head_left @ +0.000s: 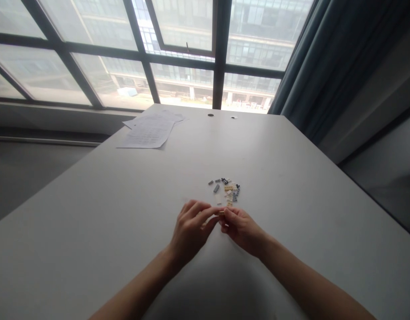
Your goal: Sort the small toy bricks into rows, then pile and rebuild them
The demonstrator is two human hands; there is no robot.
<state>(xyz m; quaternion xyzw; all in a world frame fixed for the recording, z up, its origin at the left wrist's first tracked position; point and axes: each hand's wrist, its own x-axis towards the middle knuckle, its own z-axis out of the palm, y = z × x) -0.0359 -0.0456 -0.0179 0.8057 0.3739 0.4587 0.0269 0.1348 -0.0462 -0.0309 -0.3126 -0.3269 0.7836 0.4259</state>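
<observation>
My left hand (192, 226) and my right hand (241, 227) meet at the fingertips above the table. Between them is a small tan piece (221, 213), pinched by the thumb and fingers of both hands. Just beyond the fingers lies a loose group of small building pieces: a dark grey piece (216, 188), yellowish tan pieces (228, 188), black pieces (224, 181) and blue-grey pieces (235, 196). Some white pieces lie among them. The fingers partly hide the held piece, so its exact shape cannot be made out.
Printed paper sheets (148, 131) lie on the white table (118, 213) at the far left. Two round holes are near its far edge. Behind stand large windows (188, 80), with a dark blue curtain (311, 66) at the right.
</observation>
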